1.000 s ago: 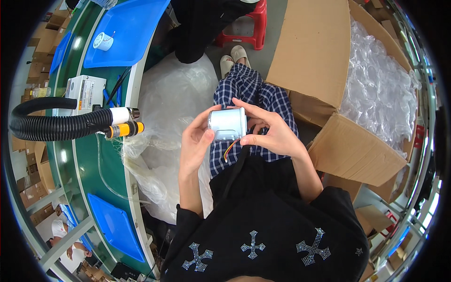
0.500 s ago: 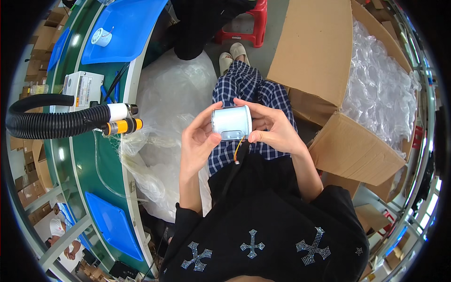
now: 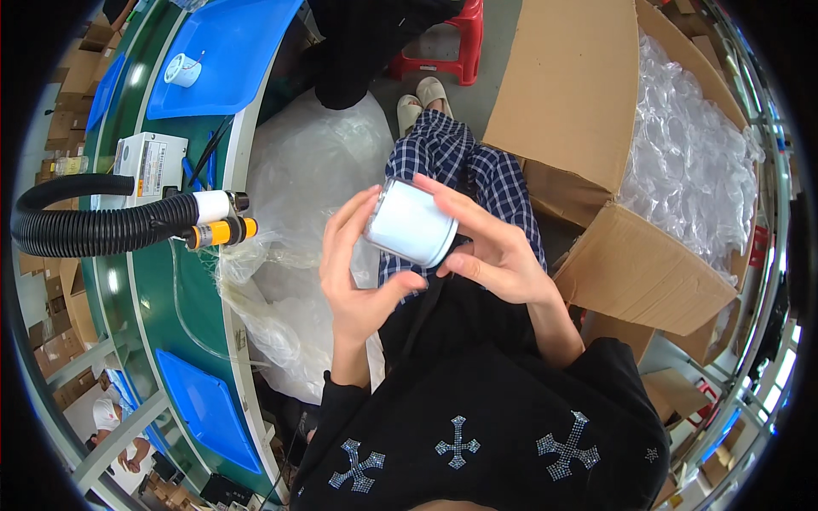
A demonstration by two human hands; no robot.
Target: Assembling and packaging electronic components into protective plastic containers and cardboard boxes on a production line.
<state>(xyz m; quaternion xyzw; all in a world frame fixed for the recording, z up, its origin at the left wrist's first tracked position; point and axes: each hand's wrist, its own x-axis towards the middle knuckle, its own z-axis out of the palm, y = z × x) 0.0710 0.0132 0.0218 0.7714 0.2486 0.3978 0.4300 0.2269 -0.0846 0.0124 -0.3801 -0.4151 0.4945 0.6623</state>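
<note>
Cylinder (image 3: 412,225), pale blue, clamped in right hand (image 3: 509,260); tilts above checked trousers (image 3: 419,153). At its left end, left hand (image 3: 346,285) spread, thumb (image 3: 400,287) apart from fingers (image 3: 341,232). Farther left, clear plastic sheeting (image 3: 319,162), then green bench (image 3: 200,294) with blue trays (image 3: 220,81). To the right, open carton (image 3: 562,94) of clear plastic pieces (image 3: 682,162).

The pale cylinder (image 3: 411,226) looks smooth, faintly glossy; far left, a shiny blue plastic tray (image 3: 230,51); right, a matt cardboard box (image 3: 558,94).
</note>
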